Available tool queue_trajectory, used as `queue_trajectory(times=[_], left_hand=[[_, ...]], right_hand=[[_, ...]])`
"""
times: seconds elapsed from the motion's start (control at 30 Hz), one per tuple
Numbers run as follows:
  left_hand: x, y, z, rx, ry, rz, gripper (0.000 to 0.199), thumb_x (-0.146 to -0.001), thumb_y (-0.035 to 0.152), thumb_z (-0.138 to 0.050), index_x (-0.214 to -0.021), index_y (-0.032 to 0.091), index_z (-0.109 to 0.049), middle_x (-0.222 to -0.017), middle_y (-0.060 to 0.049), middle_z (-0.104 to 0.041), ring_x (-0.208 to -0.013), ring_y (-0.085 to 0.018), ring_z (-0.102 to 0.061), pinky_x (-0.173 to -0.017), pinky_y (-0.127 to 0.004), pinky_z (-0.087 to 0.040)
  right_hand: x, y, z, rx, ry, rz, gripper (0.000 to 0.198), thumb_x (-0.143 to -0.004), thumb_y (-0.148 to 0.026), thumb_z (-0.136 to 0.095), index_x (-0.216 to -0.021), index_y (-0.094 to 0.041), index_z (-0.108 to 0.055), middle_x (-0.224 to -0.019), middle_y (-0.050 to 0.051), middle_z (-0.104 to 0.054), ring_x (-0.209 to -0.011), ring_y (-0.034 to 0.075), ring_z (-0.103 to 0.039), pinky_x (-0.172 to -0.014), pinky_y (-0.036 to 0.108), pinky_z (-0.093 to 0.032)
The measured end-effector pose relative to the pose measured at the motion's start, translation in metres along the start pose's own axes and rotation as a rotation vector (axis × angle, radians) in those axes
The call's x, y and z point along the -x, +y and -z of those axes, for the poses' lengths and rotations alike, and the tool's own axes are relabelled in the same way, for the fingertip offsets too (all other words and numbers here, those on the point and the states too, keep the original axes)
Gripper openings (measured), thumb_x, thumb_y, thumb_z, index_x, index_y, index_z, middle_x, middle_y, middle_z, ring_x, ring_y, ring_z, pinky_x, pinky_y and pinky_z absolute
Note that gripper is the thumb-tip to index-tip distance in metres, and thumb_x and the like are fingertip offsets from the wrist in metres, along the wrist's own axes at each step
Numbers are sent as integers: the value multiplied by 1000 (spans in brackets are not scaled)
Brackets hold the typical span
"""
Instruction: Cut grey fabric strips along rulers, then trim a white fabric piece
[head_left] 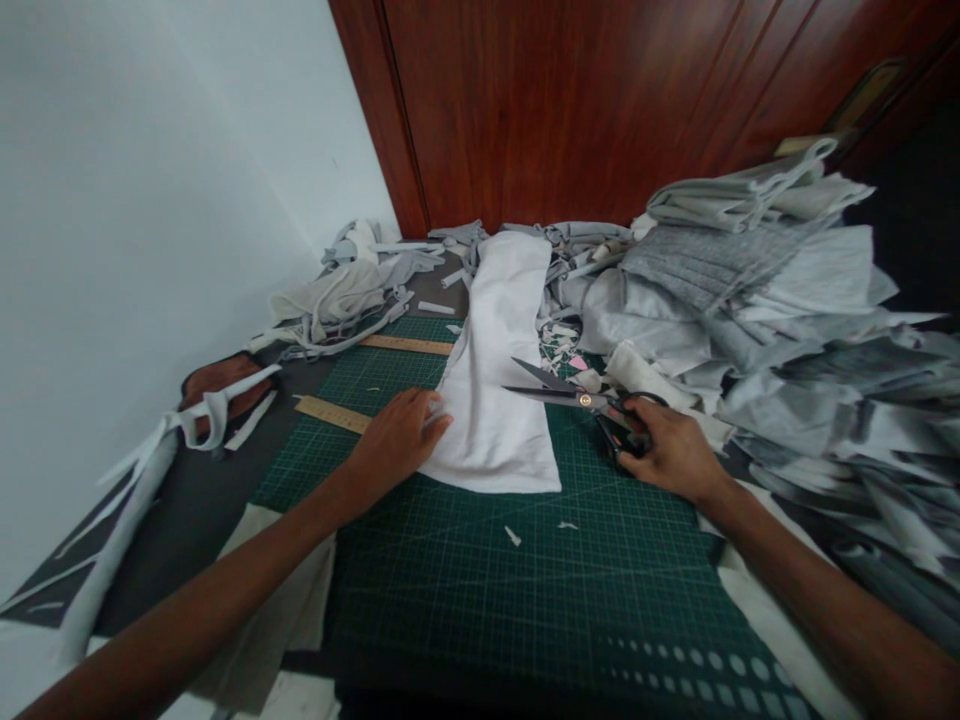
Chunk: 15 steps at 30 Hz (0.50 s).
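A long piece of white fabric (pixel 502 400) lies lengthwise on the green cutting mat (pixel 465 590), its far end reaching the scraps at the back. At its left edge my left hand (pixel 405 430) pinches the cloth between thumb and fingers. My right hand (pixel 667 450) grips the black handles of a pair of scissors (pixel 586 400) on the right. Their blades are parted and point left over the fabric; whether they touch it, I cannot tell. A wooden ruler (pixel 334 413) lies partly behind my left hand.
Piles of grey and white cloth (pixel 750 290) fill the right side. Fabric offcuts (pixel 345 290) lie at the back left, beside a brown pouch-like item (pixel 217 385). A second wooden ruler (pixel 409 344) runs toward the fabric. A wooden door (pixel 562 110) stands behind.
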<state>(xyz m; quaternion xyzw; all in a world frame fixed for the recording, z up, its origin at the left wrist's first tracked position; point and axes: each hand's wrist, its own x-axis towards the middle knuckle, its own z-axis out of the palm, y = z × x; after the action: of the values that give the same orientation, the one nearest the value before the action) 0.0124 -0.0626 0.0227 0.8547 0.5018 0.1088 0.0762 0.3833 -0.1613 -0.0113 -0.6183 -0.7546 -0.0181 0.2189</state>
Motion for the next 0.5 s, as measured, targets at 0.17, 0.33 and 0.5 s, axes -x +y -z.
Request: queue_trajectory(times=[0.17,0.33,0.5], left_hand=[[6,11,6,-71,-64,67,35,-98,37,-52,-118,10,-60,-113,-16,-70,-106,-32,-67,-93,-43,-51],[12,17,8,-143,-24,81,35,-97,33,-54,-124,11,-57,-111,-15,-70,-105,-31,-67,-88,-40,-50],[4,3,8,129,71,35,18,-90,29,-61,-99,14,-62,-86,-7,-68,-82,-23,-64,-74,-32,-43]], right_hand=[[1,3,-1,25,116,68,37,-76,-37,-57,-106,-16,-60,-86,10,-73,-72,25,-71,-64,34,-55],[2,14,-4,49,165,81,40,-76,-38,-59,-109,-16,-60,-84,10,-73,-71,26,-70,-63,35,-54],[-1,2,4,-21,195,3,38,-73,-39,-66,-105,-18,-61,-80,5,-70,-61,20,-64,-57,30,-51]])
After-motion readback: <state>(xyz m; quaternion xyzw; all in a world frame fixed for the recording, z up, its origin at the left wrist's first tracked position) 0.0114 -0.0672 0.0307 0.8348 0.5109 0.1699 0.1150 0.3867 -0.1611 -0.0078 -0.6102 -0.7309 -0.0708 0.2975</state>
